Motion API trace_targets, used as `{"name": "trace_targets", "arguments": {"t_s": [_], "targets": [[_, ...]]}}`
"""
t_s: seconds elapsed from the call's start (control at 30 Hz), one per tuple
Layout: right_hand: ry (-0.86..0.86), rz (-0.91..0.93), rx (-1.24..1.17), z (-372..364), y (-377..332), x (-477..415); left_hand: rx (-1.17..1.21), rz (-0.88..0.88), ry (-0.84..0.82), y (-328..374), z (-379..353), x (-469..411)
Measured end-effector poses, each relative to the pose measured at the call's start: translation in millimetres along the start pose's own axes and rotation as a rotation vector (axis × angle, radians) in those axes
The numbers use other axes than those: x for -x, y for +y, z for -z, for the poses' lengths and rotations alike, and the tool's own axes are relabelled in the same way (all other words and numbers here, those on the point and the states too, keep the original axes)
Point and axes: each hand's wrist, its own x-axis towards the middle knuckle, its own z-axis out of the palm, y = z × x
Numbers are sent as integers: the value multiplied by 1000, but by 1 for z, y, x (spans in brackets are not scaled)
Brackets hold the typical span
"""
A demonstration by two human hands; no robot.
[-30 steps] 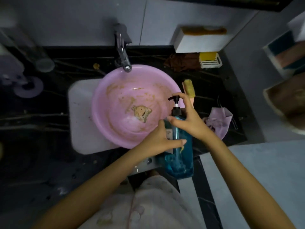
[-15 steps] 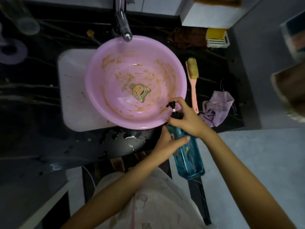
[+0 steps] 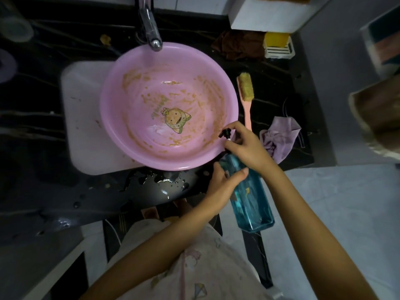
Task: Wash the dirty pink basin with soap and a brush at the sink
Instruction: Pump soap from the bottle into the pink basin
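Pink basin [image 3: 138, 118] sat in the sink under the tap, smeared brown; soaping step: left hand [image 3: 223, 182] clamped the blue soap bottle [image 3: 249, 198], right hand [image 3: 246, 146] closed on its pump [image 3: 226, 133] over the rim; next likely the brush [image 3: 245, 95] beside it.

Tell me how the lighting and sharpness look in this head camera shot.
Head view: dim overall, the counter nearly black; the basin is brightest and sharp; water glints at the counter's front; the edges curve and blur, wide-angle style.
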Motion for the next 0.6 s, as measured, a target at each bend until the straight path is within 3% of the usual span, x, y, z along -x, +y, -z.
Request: {"name": "trace_targets", "arguments": {"t_s": [0.23, 0.6], "targets": [[38, -19, -241, 1, 0, -12, 39, -108, 12, 5, -6, -4], [118, -110, -241, -5, 9, -16, 87, -81, 89, -3, -13, -10]]}}
